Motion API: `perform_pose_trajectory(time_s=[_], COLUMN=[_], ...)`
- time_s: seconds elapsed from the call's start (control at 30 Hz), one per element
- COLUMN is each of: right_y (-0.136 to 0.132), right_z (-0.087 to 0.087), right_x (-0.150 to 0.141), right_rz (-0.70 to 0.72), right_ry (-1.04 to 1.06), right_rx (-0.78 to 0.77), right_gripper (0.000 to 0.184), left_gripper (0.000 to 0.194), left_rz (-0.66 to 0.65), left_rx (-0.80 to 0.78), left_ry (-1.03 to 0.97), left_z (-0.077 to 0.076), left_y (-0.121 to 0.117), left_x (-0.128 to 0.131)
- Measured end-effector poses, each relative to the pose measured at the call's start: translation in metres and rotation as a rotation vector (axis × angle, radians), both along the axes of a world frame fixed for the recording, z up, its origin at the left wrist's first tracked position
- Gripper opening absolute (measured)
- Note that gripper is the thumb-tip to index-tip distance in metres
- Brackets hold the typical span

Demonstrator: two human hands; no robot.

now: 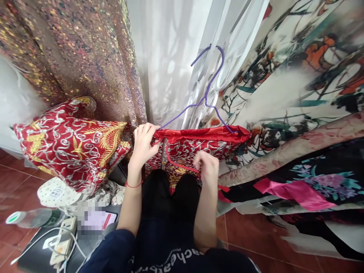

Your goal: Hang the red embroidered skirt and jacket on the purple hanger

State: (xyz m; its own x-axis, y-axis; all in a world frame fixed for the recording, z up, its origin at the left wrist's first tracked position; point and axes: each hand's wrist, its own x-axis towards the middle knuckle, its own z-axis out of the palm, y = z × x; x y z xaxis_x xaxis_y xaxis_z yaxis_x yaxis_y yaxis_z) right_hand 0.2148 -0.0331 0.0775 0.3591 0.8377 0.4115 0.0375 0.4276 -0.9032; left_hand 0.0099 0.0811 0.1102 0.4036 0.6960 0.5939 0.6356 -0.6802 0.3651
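A purple wire hanger (205, 100) has its lower part inside the waistband of a red embroidered skirt-like garment (187, 151) with silver scrolls and gold patterns. My left hand (145, 143) is closed on the garment's red top edge at its left end, beside the hanger's left arm. A thin red cord (179, 163) hangs in a loop from near that end and runs across to my right hand (207, 163), whose curled fingers pinch it in front of the garment. The hanger's hook points up, in front of white fabric.
At left lies another red embroidered piece (71, 148) below a sequined cloth (74, 57). A plastic bottle (36, 218), a power strip (64, 239) and a phone (106, 220) sit low at left. Printed garments (284, 132) hang at right above a red tiled floor (241, 235).
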Motion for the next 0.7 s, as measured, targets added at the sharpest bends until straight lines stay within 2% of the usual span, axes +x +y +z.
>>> perform_pose_trajectory(time_s=[0.1,0.2,0.3,0.47,0.57,0.7], right_y=[0.015,0.032,0.045,0.054,0.055,0.057], right_z=[-0.005,-0.003,0.001,0.005,0.006,0.010], right_x=[-0.022,-0.048,-0.071,-0.089,-0.090,-0.092], right_rz=[-0.062,-0.082,-0.075,-0.152,-0.145,-0.038], right_ry=[-0.116,-0.154,-0.105,0.001,0.041,0.110], right_rx=[-0.209,-0.205,-0.181,-0.189,-0.181,-0.169], right_gripper=[0.022,0.020,0.021,0.019,0.017,0.015], left_gripper=[0.031,0.036,0.029,0.022,0.025,0.028], left_rz=[0.036,0.084,0.129,0.196,0.114,-0.120], left_rx=[0.042,0.066,0.076,0.119,0.174,0.219], left_ry=[0.001,0.007,0.018,0.008,-0.063,-0.128], left_z=[0.001,0.002,0.003,0.002,0.002,0.007], left_y=[-0.001,-0.003,-0.006,-0.007,-0.003,0.008], left_x=[0.004,0.008,0.010,0.013,0.012,0.005])
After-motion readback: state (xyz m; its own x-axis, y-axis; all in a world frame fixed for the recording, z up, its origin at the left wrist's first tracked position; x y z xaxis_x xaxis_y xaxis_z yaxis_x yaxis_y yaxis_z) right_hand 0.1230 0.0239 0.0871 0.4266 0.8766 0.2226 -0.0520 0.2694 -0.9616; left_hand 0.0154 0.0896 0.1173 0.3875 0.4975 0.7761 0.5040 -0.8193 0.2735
